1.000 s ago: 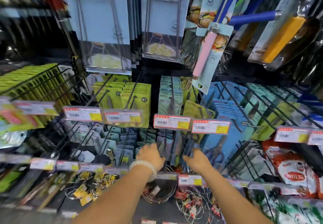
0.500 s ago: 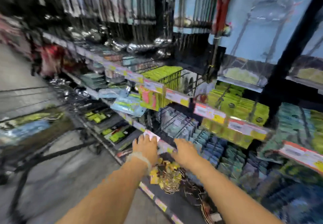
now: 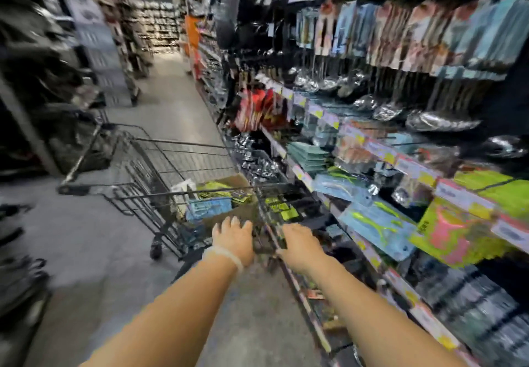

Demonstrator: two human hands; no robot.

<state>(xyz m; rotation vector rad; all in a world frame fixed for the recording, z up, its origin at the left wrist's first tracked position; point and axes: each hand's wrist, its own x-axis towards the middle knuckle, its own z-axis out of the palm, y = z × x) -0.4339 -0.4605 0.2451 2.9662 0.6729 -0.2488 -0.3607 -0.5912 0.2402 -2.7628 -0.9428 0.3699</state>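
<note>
My left hand, a pale band on its wrist, reaches over the near end of a wire shopping cart, its fingers stretched forward beside a cardboard box. The box sits in the cart and holds blue and green packs. My right hand is next to the cart's near right corner. A dark blurred strip lies between the two hands, and the right hand's fingers are hidden behind it. The whole view is smeared by motion.
Shop shelving runs along the right, hung with ladles, carded utensils and yellow-tagged price strips. The grey aisle floor stretches ahead past the cart. Dark racks stand on the left.
The view has swung left from the hooks of packs to the aisle and the cart. Both hands have left the shelf and now reach over the cart's near end.
</note>
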